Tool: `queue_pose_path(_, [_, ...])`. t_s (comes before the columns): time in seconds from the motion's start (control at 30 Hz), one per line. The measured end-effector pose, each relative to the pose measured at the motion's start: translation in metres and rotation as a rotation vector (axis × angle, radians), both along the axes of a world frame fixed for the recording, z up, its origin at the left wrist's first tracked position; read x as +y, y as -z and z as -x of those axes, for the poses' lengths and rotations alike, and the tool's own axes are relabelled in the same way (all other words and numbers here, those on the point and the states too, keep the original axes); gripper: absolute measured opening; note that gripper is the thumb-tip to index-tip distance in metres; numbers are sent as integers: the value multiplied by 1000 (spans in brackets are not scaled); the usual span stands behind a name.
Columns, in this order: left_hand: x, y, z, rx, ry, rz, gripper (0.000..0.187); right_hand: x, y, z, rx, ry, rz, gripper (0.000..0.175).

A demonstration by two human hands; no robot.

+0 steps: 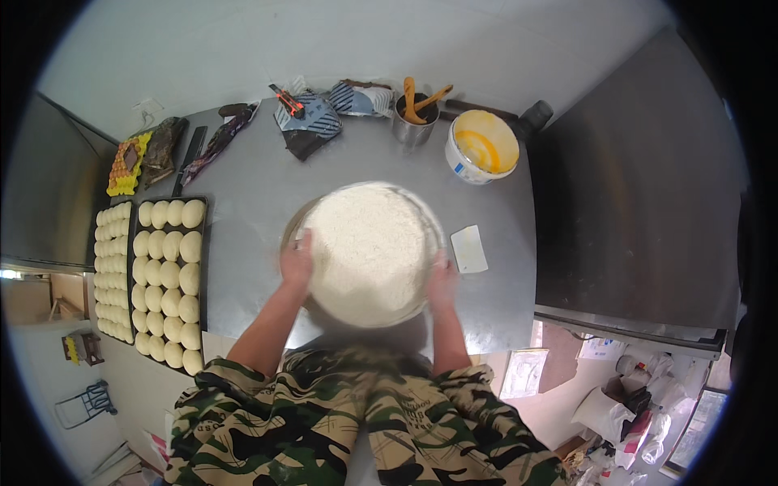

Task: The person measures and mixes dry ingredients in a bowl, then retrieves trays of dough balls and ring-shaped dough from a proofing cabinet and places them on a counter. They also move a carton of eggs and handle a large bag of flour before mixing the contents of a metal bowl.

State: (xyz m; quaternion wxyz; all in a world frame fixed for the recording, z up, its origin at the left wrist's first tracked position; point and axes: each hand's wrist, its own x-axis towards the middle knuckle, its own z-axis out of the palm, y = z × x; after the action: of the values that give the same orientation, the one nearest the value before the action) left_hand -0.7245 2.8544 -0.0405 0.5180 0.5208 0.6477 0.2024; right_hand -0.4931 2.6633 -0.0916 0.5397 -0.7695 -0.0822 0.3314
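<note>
A large round metal bowl (439, 228) filled with white flour (371, 249) is in front of me, over the near middle of a metal worktop. My left hand (297, 260) grips its left side, thumb over the rim. On the right side, my right hand (442, 280) holds the rim and looks blurred. Just right of the bowl lies a white dough scraper (469, 249). Whether the bowl's base touches the worktop cannot be told.
Two black trays of dough balls (172, 276) line the left side. At the back stand a white plastic bucket (483, 146) with yellow residue, a metal pot (413, 129) with wooden-handled tools, and a bag (307, 124) with a utility knife (288, 102) on it. Eggs (127, 164) sit back left.
</note>
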Motion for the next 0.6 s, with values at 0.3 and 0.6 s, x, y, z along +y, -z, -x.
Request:
queue_pose_path(0.3, [9,32,6,133,-67,-73,72,5,-18,4,102,140,-49,70])
queue_pose_path(0.6, [5,17,4,-45,87,156,68,0,-18,2,12,39,4,68])
